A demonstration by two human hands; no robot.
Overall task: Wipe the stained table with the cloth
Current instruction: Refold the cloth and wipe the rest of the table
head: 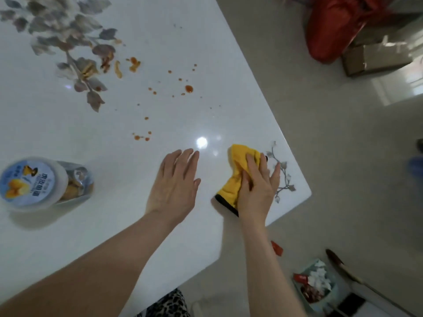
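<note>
Clock positions are read across the tabletop, with 12 o'clock pointing away from the person.

1. Snack tub (pixel 34 181): at 9 o'clock, near the left edge. It has a round white lid with a blue and yellow label, and the clear body shows golden contents.
2. Leaf pattern (pixel 68 42): at 11 o'clock. A grey-brown spray printed in the glossy white table (pixel 57 236).
3. Stains (pixel 135 64): from 11 to 12 o'clock. Orange-red smears lie at the edge of the leaf pattern, with scattered drops trailing toward the centre. The largest drop (pixel 189 88) is at 12 o'clock.
4. Left hand (pixel 176 181): at the centre, palm down and flat on bare tabletop. The fingers are straight and slightly spread, and it holds nothing. It sits well apart from the nearest drops.
5. Cloth (pixel 237 170): at 3 o'clock, near the table's right corner. It is yellow with a dark edge, bunched up, and lies clear of every stain.
6. Right hand (pixel 258 191): on top of the cloth, palm down. The fingers are nearly straight and press the cloth to the table. The thumb lies against the gathered fold, and the little finger is splayed onto the surface.
7. Corner sprig (pixel 285 177): a small printed twig just beside the right hand.
8. Floor at 1 o'clock: a red bag (pixel 338 26) and a cardboard box (pixel 375 58).
9. Floor at 5 o'clock: a bin of wrappers (pixel 317 284).
</note>
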